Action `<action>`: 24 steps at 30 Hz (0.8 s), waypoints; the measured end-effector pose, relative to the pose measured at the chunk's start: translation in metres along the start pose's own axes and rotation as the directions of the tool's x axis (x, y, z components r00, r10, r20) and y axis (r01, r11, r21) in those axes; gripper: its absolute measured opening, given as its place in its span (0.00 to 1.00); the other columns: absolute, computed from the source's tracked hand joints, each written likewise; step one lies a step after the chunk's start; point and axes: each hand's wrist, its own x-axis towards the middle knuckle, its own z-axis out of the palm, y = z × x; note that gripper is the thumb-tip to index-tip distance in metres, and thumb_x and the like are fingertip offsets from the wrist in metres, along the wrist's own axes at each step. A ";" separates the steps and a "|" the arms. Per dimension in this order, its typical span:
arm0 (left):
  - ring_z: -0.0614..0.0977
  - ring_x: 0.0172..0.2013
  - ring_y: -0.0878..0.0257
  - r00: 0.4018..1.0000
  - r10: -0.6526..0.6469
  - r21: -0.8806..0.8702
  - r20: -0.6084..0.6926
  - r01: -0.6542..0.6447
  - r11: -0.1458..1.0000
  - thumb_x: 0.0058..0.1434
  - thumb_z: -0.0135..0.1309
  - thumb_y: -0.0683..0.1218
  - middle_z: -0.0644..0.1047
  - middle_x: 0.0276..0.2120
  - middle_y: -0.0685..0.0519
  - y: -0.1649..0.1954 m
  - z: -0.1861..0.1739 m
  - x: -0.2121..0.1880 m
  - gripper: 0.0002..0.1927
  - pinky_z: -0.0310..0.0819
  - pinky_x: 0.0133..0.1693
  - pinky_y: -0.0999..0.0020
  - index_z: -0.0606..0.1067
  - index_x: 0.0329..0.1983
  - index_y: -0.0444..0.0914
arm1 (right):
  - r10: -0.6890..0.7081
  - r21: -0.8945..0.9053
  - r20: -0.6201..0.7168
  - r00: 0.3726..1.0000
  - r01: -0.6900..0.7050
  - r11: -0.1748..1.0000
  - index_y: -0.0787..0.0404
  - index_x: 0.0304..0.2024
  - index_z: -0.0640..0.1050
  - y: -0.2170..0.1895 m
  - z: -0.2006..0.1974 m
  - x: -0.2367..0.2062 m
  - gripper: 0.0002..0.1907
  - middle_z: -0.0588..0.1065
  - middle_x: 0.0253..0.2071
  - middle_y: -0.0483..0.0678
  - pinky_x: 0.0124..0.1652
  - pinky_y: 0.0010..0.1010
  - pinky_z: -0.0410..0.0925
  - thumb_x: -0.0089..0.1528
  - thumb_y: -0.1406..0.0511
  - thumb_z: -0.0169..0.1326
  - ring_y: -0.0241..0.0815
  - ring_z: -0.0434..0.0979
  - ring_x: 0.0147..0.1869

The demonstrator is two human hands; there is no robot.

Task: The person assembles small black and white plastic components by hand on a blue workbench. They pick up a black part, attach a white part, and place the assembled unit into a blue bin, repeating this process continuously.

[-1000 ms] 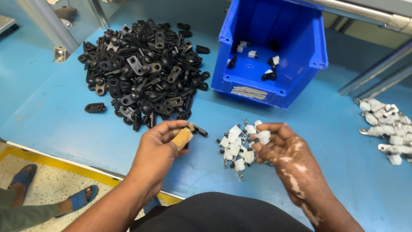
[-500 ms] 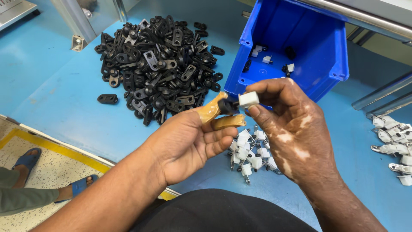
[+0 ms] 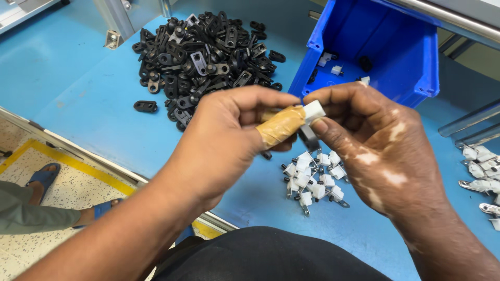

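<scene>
fingers: your left hand [image 3: 229, 138] has its thumb, wrapped in tan tape [image 3: 281, 125], pinched with the forefinger, and your right hand [image 3: 375, 140] pinches in from the other side. both are clamped on the same little piece, fingertips basically touching.
piece: it's a small white block [image 3: 314, 110] with a dark plate [image 3: 309, 138] hanging under it, held up over the table between your two hands.
under your hands: small pile of white-capped clips [image 3: 312, 179] on the blue table [image 3: 78, 88], just below the piece. your right hand covers part of it.
far left: big heap of black plates [image 3: 203, 52], one stray plate [image 3: 145, 106] lying apart from it, near the table edge.
behind: blue bin [image 3: 385, 52] just past your fingers, a few white and dark bits on its floor. your knuckles block its front wall.
right edge: more white and metal parts [image 3: 482, 169], well apart from you.
floor: someone's foot in a blue sandal [image 3: 44, 174] off the table's left side.
</scene>
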 end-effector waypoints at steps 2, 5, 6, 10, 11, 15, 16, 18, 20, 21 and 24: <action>0.74 0.28 0.69 0.964 0.261 0.249 0.053 -0.266 0.931 0.45 0.42 0.32 0.74 0.28 0.51 0.007 0.001 -0.008 0.14 0.69 0.33 0.78 0.70 0.36 0.32 | 0.117 0.103 -0.028 0.993 -0.114 0.988 0.65 0.35 0.71 -0.006 0.004 -0.001 0.10 0.72 0.28 0.48 0.34 0.22 0.67 0.50 0.71 0.48 0.34 0.71 0.33; 0.75 0.32 0.71 0.921 0.382 0.331 0.073 -0.383 0.862 0.46 0.43 0.32 0.74 0.31 0.52 0.012 0.002 -0.013 0.14 0.69 0.37 0.80 0.69 0.37 0.33 | 0.161 0.089 -0.112 0.981 -0.151 0.984 0.66 0.36 0.71 -0.013 0.013 -0.005 0.10 0.72 0.27 0.51 0.33 0.23 0.66 0.52 0.70 0.49 0.36 0.70 0.31; 0.75 0.33 0.71 0.921 0.385 0.313 0.058 -0.383 0.869 0.47 0.44 0.32 0.74 0.32 0.51 0.012 0.002 -0.013 0.13 0.69 0.38 0.80 0.68 0.38 0.33 | 0.149 0.053 -0.148 0.978 -0.143 0.988 0.66 0.36 0.71 -0.014 0.016 -0.006 0.10 0.72 0.27 0.51 0.33 0.24 0.66 0.52 0.70 0.50 0.37 0.70 0.30; 0.75 0.31 0.68 0.991 0.092 -0.157 -0.099 -0.107 0.982 0.43 0.39 0.30 0.73 0.30 0.50 0.005 0.000 -0.010 0.20 0.69 0.35 0.77 0.66 0.42 0.32 | -0.115 0.146 -0.176 0.978 0.141 0.979 0.66 0.38 0.67 -0.013 0.023 -0.007 0.13 0.69 0.31 0.47 0.39 0.22 0.69 0.50 0.73 0.49 0.33 0.71 0.36; 0.75 0.29 0.66 0.990 0.053 -0.142 -0.132 -0.071 0.987 0.45 0.40 0.31 0.74 0.29 0.48 0.004 -0.002 -0.010 0.20 0.70 0.33 0.75 0.66 0.43 0.33 | -0.168 0.139 -0.168 0.971 0.192 0.972 0.66 0.38 0.66 -0.012 0.024 -0.006 0.13 0.69 0.32 0.48 0.40 0.22 0.69 0.50 0.73 0.49 0.34 0.71 0.38; 0.74 0.26 0.67 0.985 -0.015 -0.160 -0.169 -0.013 0.987 0.51 0.43 0.37 0.73 0.27 0.49 0.001 -0.011 -0.011 0.12 0.69 0.28 0.76 0.68 0.39 0.30 | -0.278 0.240 -0.192 0.941 0.320 0.917 0.66 0.37 0.62 -0.009 0.033 -0.003 0.14 0.66 0.36 0.47 0.44 0.21 0.67 0.50 0.74 0.49 0.33 0.68 0.42; 0.73 0.25 0.68 0.987 -0.068 -0.220 -0.146 0.034 0.975 0.50 0.44 0.37 0.72 0.26 0.51 0.002 -0.014 -0.010 0.11 0.68 0.27 0.77 0.67 0.38 0.31 | -0.323 0.222 -0.179 0.929 0.358 0.907 0.66 0.38 0.62 -0.010 0.035 -0.002 0.15 0.65 0.38 0.47 0.45 0.22 0.67 0.50 0.74 0.50 0.33 0.67 0.44; 0.70 0.24 0.71 0.981 -0.171 -0.334 -0.090 0.132 0.933 0.49 0.46 0.37 0.71 0.25 0.54 0.006 -0.021 -0.006 0.09 0.66 0.26 0.79 0.66 0.35 0.33 | -0.407 0.192 -0.151 0.901 0.430 0.882 0.66 0.39 0.60 -0.011 0.039 0.001 0.17 0.62 0.43 0.48 0.48 0.23 0.65 0.50 0.74 0.51 0.34 0.65 0.47; 0.70 0.23 0.71 0.986 -0.165 -0.426 -0.031 0.136 0.894 0.49 0.46 0.37 0.70 0.24 0.55 0.010 -0.024 -0.002 0.08 0.65 0.25 0.78 0.66 0.34 0.33 | -0.390 0.286 -0.130 0.911 0.411 0.865 0.65 0.39 0.60 -0.013 0.045 0.005 0.17 0.64 0.42 0.50 0.49 0.24 0.66 0.52 0.74 0.51 0.34 0.67 0.47; 0.70 0.22 0.70 0.987 -0.161 -0.472 -0.002 0.141 0.870 0.49 0.46 0.37 0.69 0.23 0.55 0.012 -0.026 -0.001 0.08 0.64 0.25 0.78 0.65 0.33 0.34 | -0.380 0.332 -0.118 0.917 0.397 0.856 0.64 0.39 0.60 -0.013 0.049 0.007 0.17 0.65 0.42 0.50 0.50 0.24 0.66 0.52 0.73 0.51 0.34 0.68 0.47; 0.70 0.23 0.70 0.963 0.230 -0.092 -0.140 -0.243 0.966 0.46 0.43 0.34 0.71 0.24 0.53 0.021 -0.035 -0.004 0.10 0.63 0.24 0.77 0.67 0.34 0.31 | -0.331 0.412 -0.079 0.940 0.333 0.848 0.64 0.37 0.59 -0.016 0.058 0.017 0.16 0.65 0.40 0.52 0.47 0.25 0.67 0.51 0.73 0.52 0.36 0.68 0.44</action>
